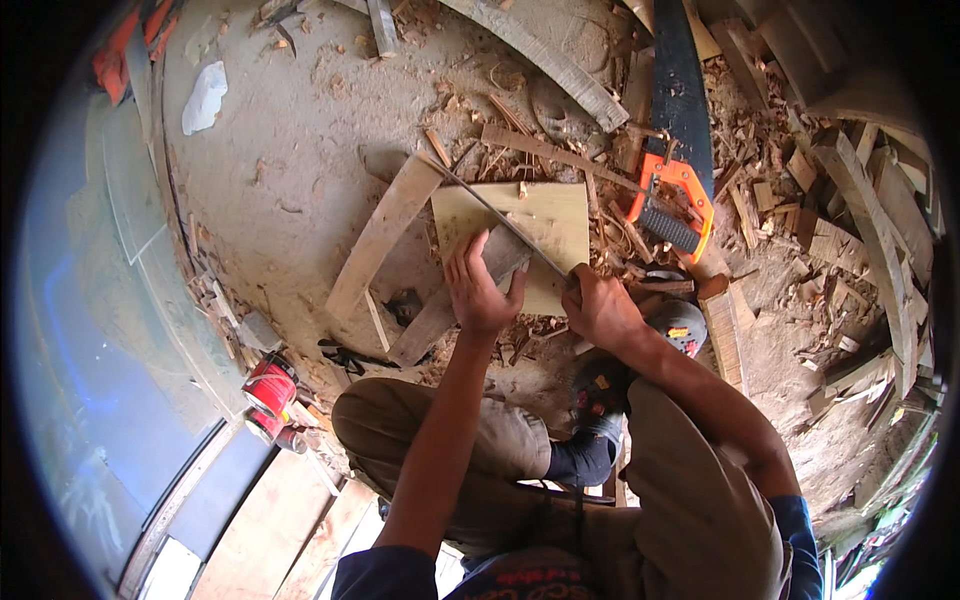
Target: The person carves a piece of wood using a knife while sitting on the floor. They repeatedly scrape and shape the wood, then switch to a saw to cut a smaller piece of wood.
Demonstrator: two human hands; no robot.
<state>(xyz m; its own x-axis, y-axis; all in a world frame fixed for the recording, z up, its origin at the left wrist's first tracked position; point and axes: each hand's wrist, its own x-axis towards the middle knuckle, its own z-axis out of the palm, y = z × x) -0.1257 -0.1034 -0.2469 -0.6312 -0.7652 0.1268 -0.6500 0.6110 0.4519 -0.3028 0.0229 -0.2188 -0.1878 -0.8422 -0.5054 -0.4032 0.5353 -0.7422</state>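
My left hand lies with fingers stretched out on a short grey wood piece, which rests slantwise partly over a pale flat board on the ground. In my right hand, at the board's right edge, the fingers are closed round the near end of a long thin dark bar. The bar crosses the board diagonally, up and to the left, beside the grey piece's end; its exact kind I cannot make out. Just left of the board, a longer plank lies with its far end by the bar's tip.
A handsaw with an orange and black handle lies beyond my right hand. Wood scraps and chips cover the right side. Red cans stand at left near a blue-grey panel. My shoe is close to my right hand.
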